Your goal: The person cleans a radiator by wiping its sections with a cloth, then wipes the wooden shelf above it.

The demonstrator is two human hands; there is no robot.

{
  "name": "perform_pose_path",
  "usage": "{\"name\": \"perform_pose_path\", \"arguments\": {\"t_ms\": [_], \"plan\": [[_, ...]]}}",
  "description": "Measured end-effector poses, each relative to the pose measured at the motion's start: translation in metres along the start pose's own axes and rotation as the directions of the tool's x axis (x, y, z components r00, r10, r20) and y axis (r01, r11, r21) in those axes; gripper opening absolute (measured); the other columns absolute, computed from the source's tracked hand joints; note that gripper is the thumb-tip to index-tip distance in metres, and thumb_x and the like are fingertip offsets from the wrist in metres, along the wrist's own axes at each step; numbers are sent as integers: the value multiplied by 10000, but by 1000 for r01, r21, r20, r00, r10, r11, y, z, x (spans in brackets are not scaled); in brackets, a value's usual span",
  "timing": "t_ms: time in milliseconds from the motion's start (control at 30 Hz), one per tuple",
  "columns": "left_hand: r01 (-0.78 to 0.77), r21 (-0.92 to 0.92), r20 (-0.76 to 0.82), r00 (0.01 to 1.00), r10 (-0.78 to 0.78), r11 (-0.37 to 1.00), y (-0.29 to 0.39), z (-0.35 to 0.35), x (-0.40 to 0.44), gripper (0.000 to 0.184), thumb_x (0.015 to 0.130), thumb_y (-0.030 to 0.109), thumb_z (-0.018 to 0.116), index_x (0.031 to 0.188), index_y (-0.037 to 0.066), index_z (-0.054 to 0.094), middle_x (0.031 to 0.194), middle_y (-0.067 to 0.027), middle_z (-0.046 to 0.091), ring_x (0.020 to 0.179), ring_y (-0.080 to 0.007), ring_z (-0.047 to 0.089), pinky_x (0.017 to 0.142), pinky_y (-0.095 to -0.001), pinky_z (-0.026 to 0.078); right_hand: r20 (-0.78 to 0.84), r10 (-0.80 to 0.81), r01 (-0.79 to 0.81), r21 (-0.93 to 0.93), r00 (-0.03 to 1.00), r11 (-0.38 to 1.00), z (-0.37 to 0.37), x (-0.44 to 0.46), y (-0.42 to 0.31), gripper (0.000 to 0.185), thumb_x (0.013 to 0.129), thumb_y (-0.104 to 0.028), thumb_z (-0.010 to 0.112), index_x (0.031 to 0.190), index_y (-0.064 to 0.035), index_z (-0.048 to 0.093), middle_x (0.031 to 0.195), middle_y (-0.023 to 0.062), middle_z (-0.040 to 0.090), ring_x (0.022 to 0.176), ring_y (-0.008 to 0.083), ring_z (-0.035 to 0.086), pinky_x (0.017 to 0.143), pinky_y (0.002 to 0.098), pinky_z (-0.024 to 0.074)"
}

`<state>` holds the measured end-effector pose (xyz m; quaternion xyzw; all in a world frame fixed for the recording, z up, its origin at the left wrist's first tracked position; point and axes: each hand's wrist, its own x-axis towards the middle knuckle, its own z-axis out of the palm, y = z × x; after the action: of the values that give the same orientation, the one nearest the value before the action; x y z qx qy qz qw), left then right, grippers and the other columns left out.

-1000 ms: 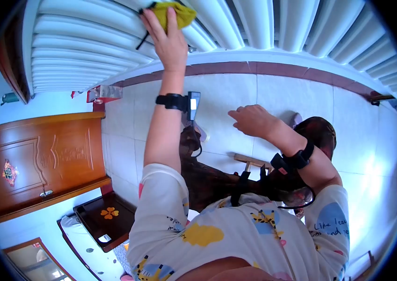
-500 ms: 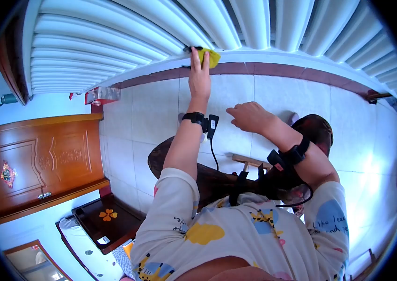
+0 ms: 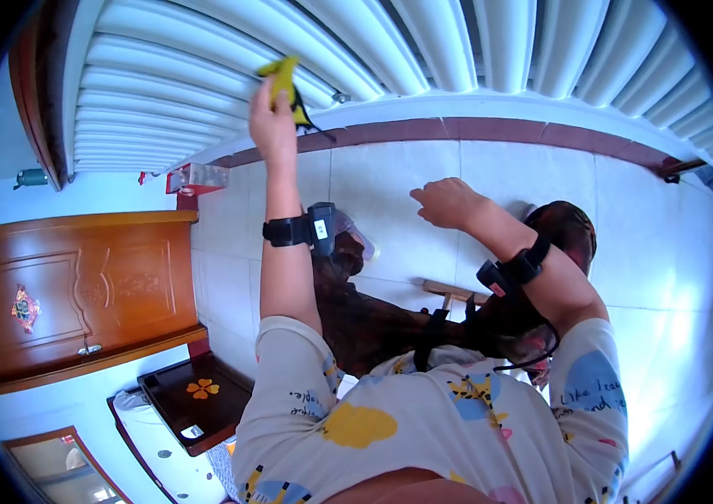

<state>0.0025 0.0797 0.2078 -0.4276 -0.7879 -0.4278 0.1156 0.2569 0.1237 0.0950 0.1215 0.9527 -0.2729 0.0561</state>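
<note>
My left hand [image 3: 272, 122] is closed on a yellow-green cloth [image 3: 283, 77] with dark edging and a dark string-like end trailing to the right. Hand and cloth are against the lower part of a white radiator [image 3: 365, 63] with rounded upright columns; the fingertips are partly hidden by the cloth. My right hand [image 3: 453, 202] hangs in front of my knee above the floor, fingers curled, nothing visible in it. A small dark metal fitting [image 3: 340, 97] sits at the radiator's lower edge, right of the cloth.
Below me is a low wooden stool [image 3: 449, 290], mostly hidden by my legs. A red-and-clear box [image 3: 197, 178] stands by the wall. To the left are a brown wooden door [image 3: 79, 290] and a dark table [image 3: 197, 403]. Pale tiles [image 3: 398, 185] cover the floor.
My left hand has moved left along the radiator with the cloth, which is now bunched in the grip rather than under stretched fingers. My right hand has hardly moved.
</note>
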Motion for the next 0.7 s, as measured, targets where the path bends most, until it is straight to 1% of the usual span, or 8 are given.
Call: {"name": "perform_pose_path", "arguments": {"t_ms": [33, 100, 200, 267, 367, 500, 567, 700], "plan": [[0, 7, -1, 1000, 0, 1000, 0, 0, 3, 313, 798, 165, 594, 1104, 98, 583, 1077, -154, 568, 960, -315, 559, 844, -369, 427, 2, 1, -1, 8, 1000, 1000, 0, -1, -1, 198, 786, -192, 539, 914, -57, 607, 846, 141, 640, 833, 312, 619, 731, 411, 481], [-164, 234, -86, 978, 188, 958, -1, 6, 11, 294, 783, 136, 611, 1069, 70, 592, 1036, -150, 547, 912, -321, 556, 847, -371, 424, 7, 0, 0, 21, 1000, 1000, 2, -1, -2, 190, 782, -179, 533, 905, -57, 610, 841, 141, 641, 830, 313, 619, 728, 413, 481], [-84, 313, 117, 992, 49, 946, -14, 46, -10, 280, 780, 202, 613, 1023, 62, 613, 1057, -145, 527, 917, -331, 557, 817, -400, 441, -5, -2, 2, 22, 1000, 1000, 4, -1, -1, 176, 772, -156, 525, 885, -52, 612, 822, 146, 639, 807, 317, 623, 716, 416, 484], [-7, 387, 108, 993, -38, 922, -19, 75, -33, 269, 785, 221, 605, 1001, 61, 620, 1051, -144, 530, 909, -338, 563, 778, -416, 459, -39, 27, -26, 16, 999, 1000, 4, 1, -1, 163, 769, -142, 517, 861, -46, 611, 798, 149, 638, 780, 317, 627, 699, 415, 487], [-51, 429, 124, 992, -3, 902, -27, 102, -61, 264, 804, 193, 580, 1004, 22, 588, 1050, -146, 513, 838, -339, 582, 699, -413, 488, 32, 51, -50, -21, 998, 999, -7, -2, -3, 249, 828, -166, 561, 1039, -34, 560, 872, 148, 628, 831, 306, 615, 721, 397, 491], [-89, 489, 193, 981, -8, 868, -18, 103, -67, 277, 810, 172, 561, 1033, 6, 556, 1016, -150, 505, 802, -333, 589, 660, -417, 499, 33, 27, -27, -7, 999, 1000, -8, -3, -4, 266, 819, -171, 573, 1050, -39, 555, 879, 147, 627, 827, 306, 616, 722, 400, 491], [-222, 562, 270, 960, 76, 797, -20, 105, -72, 281, 816, 158, 537, 1049, 2, 537, 978, -152, 500, 770, -326, 595, 619, -418, 505, 57, 20, -20, 2, 998, 1000, -8, -2, -6, 277, 806, -178, 585, 1047, -44, 554, 883, 149, 626, 831, 308, 615, 722, 404, 489], [-156, 535, 244, 970, 25, 830, -21, 118, -87, 292, 835, 213, 502, 1047, 17, 542, 1051, -164, 519, 764, -352, 602, 629, -455, 493, 51, 34, -34, -4, 998, 999, -2, -1, -5, 279, 799, -190, 590, 1035, -45, 555, 875, 149, 625, 826, 311, 614, 717, 411, 487]]}}
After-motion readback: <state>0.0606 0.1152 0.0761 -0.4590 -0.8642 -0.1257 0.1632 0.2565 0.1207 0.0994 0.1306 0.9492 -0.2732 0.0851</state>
